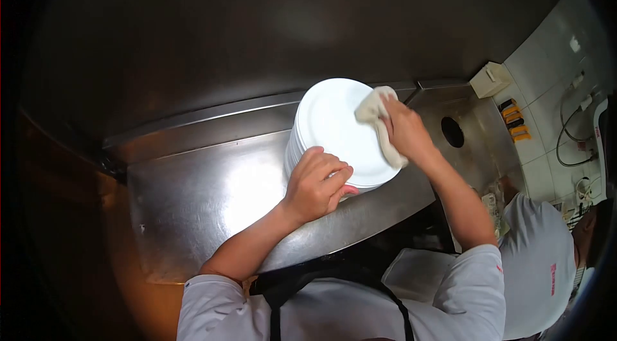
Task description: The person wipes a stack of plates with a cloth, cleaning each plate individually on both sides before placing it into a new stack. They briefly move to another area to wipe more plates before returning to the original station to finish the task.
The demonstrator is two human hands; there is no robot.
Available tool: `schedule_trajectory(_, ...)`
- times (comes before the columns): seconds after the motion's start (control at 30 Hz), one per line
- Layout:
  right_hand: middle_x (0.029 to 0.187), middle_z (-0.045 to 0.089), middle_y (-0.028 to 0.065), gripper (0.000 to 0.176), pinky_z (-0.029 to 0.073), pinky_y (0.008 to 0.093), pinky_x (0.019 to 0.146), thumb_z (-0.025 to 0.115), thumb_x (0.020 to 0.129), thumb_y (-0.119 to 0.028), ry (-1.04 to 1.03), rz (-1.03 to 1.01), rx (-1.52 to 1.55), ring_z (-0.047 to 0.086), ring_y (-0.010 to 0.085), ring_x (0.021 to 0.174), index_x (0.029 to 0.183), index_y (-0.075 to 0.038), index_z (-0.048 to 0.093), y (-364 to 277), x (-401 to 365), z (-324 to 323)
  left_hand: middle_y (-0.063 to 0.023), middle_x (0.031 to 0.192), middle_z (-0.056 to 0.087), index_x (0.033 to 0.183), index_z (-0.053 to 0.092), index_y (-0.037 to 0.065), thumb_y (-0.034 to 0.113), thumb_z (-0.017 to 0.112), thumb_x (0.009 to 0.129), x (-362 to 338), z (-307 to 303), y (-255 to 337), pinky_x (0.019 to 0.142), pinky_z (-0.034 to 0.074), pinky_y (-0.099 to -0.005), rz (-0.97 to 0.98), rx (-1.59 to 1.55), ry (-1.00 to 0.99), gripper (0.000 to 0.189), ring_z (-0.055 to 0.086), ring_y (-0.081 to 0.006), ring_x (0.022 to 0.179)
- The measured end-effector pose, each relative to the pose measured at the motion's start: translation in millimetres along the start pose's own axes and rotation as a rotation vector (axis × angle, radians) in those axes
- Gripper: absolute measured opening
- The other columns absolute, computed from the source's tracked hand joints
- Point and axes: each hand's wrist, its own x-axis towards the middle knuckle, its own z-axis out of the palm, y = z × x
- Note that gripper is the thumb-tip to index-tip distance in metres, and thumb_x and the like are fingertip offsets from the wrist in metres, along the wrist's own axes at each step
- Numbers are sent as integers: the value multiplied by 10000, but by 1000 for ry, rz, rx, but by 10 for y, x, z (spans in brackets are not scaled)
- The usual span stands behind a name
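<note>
A tall stack of white round plates (337, 125) stands on the steel counter in front of me. At the near rim of the top plate, my left hand (317, 183) is closed with its fingers curled over the edge. My right hand (406, 129) grips a cream-coloured cloth (371, 107) and presses it against the right side of the top plate. Part of the cloth hangs down past the plate's rim under my palm.
The steel counter (205, 180) runs to a raised back ledge under a dark metal wall. To the right are a round dark hole (452, 131), a white box (490, 79) and yellow-and-black items (514, 120) by the tiled wall. A co-worker in a grey shirt (536, 264) is close on my right.
</note>
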Motion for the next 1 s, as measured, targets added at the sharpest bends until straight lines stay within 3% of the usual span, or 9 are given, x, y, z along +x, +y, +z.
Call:
schedule_trajectory(0.07, 1319, 567, 297, 507, 444, 460, 1059, 627, 934, -146, -95, -13, 133, 543, 454, 1232, 1411, -36, 500, -373, -242, -226, -133, 1082, 643, 921, 733, 83, 326, 858, 676, -122, 69, -59, 991, 422, -504, -17, 19, 8, 367, 603, -325, 1035)
schedule_trajectory(0.1, 1441, 458, 314, 600, 342, 477, 1148, 613, 952, -272, -243, -27, 216, 432, 447, 1363, 1479, -51, 429, -458, -322, -276, -166, 1177, 631, 926, 735, 93, 350, 866, 671, -137, 52, -38, 1030, 400, -527, -28, 32, 15, 384, 589, -360, 1114)
schedule_trajectory(0.2, 1556, 304, 301, 720, 177, 501, 1215, 565, 962, -440, -318, -120, 46, 257, 428, 1475, 1541, -76, 339, -481, -238, -357, -334, 1482, 347, 955, 743, 129, 445, 882, 656, -80, 29, 126, 1136, 258, -592, -210, 59, 163, 458, 349, -536, 1365)
schedule_trajectory(0.23, 1596, 219, 289, 818, 73, 513, 1226, 501, 949, -580, -325, -46, 11, 145, 415, 1512, 1568, -93, 281, -386, -76, -208, -429, 1551, 53, 933, 730, 144, 526, 873, 656, -148, 107, 66, 1172, 153, -611, -231, -7, 88, 493, 98, -630, 1432)
schedule_trajectory(0.47, 1584, 298, 232, 672, 121, 471, 1239, 536, 967, -355, -320, -264, 334, 227, 363, 1499, 1545, -81, 329, -877, 266, 50, -378, 1585, 59, 883, 667, 138, 385, 936, 636, -188, 371, 3, 1163, 302, -451, -275, -141, 354, 440, 307, -507, 1430)
schedule_trajectory(0.57, 1563, 378, 172, 635, 172, 461, 1238, 553, 905, -149, -394, -310, 481, 309, 355, 1470, 1513, -63, 391, -743, -101, -211, -411, 1557, 103, 871, 664, 112, 359, 934, 643, -270, 429, -22, 1156, 276, -539, -172, -133, 343, 431, 237, -569, 1431)
schedule_trajectory(0.67, 1572, 361, 172, 652, 171, 473, 1237, 555, 905, -148, -505, -205, 396, 295, 352, 1476, 1524, -67, 367, -544, -345, -587, -424, 1548, 110, 864, 659, 95, 371, 923, 657, -286, 417, -46, 1167, 250, -547, -177, -188, 327, 435, 216, -583, 1432)
schedule_trajectory(0.87, 1605, 182, 290, 737, 124, 531, 1223, 492, 978, -452, -317, -119, -89, 136, 405, 1516, 1575, -95, 249, -130, 314, -118, -428, 1556, 65, 936, 592, 115, 388, 926, 665, -169, 317, -23, 1117, 365, -495, -165, -37, 259, 509, 284, -567, 1418)
schedule_trajectory(1.0, 1607, 116, 321, 844, 35, 509, 1230, 428, 964, -632, -277, -264, 50, 78, 441, 1515, 1596, -125, 189, -524, 654, 263, -448, 1533, 101, 1108, 496, 73, 417, 913, 687, -242, 457, -92, 1155, 300, -471, -235, -203, 379, 685, 204, -524, 1457)
